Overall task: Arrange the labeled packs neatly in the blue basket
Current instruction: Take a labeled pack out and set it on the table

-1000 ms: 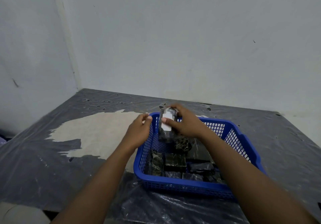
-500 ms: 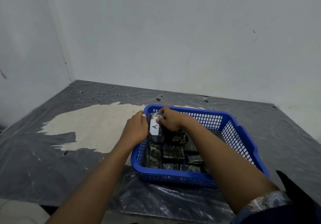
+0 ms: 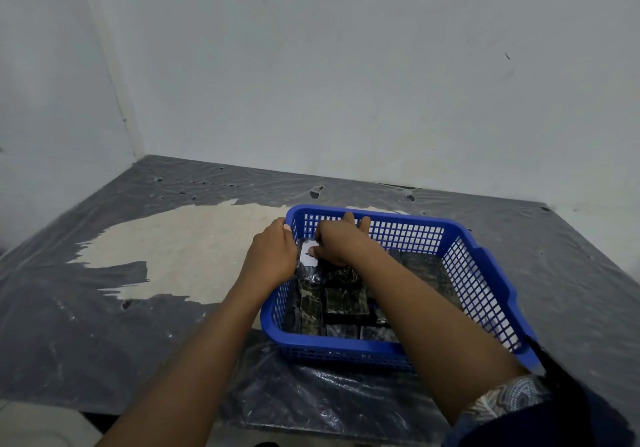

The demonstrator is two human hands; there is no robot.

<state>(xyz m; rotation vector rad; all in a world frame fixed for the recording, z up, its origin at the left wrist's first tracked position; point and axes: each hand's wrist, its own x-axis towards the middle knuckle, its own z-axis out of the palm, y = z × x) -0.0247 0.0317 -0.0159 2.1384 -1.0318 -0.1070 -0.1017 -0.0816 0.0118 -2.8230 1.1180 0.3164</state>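
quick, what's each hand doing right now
Left hand: closed on the blue basket rim.
Right hand: closed on the labeled pack, pressing it into the basket.

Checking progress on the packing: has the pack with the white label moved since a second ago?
Yes. The labeled pack has come down from above the blue basket's rim into its far left corner, with the right hand on it.
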